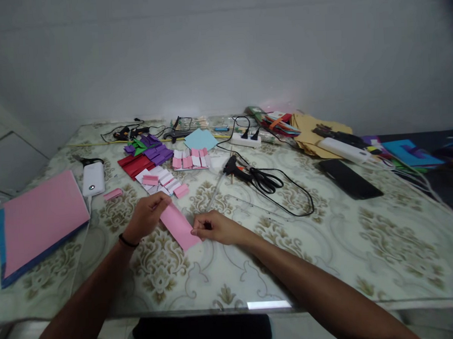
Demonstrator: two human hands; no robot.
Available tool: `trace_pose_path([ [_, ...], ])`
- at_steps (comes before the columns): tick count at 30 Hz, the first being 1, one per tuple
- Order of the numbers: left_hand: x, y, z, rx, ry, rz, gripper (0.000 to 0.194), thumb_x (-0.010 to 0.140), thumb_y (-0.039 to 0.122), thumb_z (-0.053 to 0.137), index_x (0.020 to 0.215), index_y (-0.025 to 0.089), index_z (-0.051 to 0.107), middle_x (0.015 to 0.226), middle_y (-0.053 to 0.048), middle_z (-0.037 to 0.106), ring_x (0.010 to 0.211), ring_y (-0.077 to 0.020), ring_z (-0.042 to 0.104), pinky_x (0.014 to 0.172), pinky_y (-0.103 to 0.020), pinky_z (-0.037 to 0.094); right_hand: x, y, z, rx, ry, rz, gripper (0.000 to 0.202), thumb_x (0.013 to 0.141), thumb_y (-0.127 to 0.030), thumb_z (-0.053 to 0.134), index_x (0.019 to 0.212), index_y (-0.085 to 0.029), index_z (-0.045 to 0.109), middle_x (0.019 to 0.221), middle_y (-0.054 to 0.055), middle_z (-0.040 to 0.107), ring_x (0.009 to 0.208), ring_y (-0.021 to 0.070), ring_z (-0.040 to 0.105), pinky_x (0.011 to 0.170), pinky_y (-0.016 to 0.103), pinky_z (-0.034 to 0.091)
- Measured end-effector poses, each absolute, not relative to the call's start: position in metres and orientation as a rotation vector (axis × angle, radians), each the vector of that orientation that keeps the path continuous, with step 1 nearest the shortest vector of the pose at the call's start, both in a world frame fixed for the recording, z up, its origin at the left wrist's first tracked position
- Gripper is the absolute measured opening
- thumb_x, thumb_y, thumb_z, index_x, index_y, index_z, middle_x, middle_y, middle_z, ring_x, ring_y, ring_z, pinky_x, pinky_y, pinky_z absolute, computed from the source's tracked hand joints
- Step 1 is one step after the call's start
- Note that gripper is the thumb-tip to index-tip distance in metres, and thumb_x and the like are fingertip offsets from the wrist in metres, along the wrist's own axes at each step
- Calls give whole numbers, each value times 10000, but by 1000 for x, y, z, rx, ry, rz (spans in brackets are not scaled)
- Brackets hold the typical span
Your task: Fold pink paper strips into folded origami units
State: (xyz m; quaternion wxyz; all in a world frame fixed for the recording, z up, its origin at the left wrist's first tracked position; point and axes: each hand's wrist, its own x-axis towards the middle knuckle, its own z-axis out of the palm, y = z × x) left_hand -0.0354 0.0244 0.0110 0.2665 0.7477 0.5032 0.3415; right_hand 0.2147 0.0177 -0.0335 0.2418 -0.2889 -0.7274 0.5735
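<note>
The left hand (148, 214) is pinching the top end of a pink paper strip (179, 226), and the right hand (210, 227) is pinching its lower right edge. The strip is slanting between them, just left of the middle of the frame. Small folded pink papers (150, 180) are lying just above the left hand. A black glue gun (238, 170) is resting near the middle, up and to the right of the strip. A white power bank (93, 178) is lying at the left, beside a big pink sheet (43, 219).
</note>
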Motion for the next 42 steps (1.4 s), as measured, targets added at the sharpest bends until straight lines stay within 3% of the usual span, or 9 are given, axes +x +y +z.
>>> trace_pose_path([
  [4,-62,34,17,1867,1493,1196,238,954,351,539,826,169,624,780,4,597,714,-135,506,637,-237,375,217,19,-36,-757,-2009,1598,357,897,-476,666,766,-148,619,618,-11,606,563,100,491,555,210,370],
  [8,-69,37,20,1610,1467,1339,258,918,362,568,739,176,566,661,25,486,610,-124,416,547,-238,322,217,21,-40,-798,-1892,1611,399,918,-527,628,805,-144,624,636,-7,607,545,89,468,531,202,356],
  [15,-42,27,13,1689,1417,1048,323,916,406,552,695,170,561,598,34,455,550,-108,422,496,-221,330,215,21,-42,-855,-1775,1635,485,942,-631,545,832,-161,589,677,-11,590,538,89,473,527,209,375],
  [20,-21,18,-2,1624,1338,807,351,934,458,532,748,169,602,535,50,466,450,-100,458,442,-212,342,215,19,-38,-840,-1859,1560,451,953,-593,557,858,-155,608,638,-35,525,560,93,445,550,214,348],
  [23,-11,14,-6,1640,1237,713,351,932,458,550,773,160,644,569,37,522,489,-103,493,480,-210,380,215,19,-37,-829,-1864,1523,414,944,-556,595,856,-152,621,622,-54,447,578,90,393,553,215,305],
  [29,-4,10,-11,1665,1161,678,284,879,412,627,805,140,664,712,0,609,663,-129,537,598,-219,413,214,18,-37,-812,-1814,1589,426,889,-552,664,758,-154,588,603,-58,445,560,85,373,538,218,294],
  [35,-3,7,-16,1684,1078,603,204,896,342,593,835,151,630,680,41,504,627,-104,442,575,-207,331,213,16,-35,-796,-1836,1545,376,889,-518,673,818,-156,602,637,-48,479,588,93,401,554,216,315],
  [42,-1,4,-10,1748,1141,630,176,891,306,577,823,153,630,652,46,493,603,-103,419,559,-209,310,216,18,-38,-765,-1824,1609,340,899,-473,663,793,-158,590,635,-50,446,587,92,380,551,216,295],
])
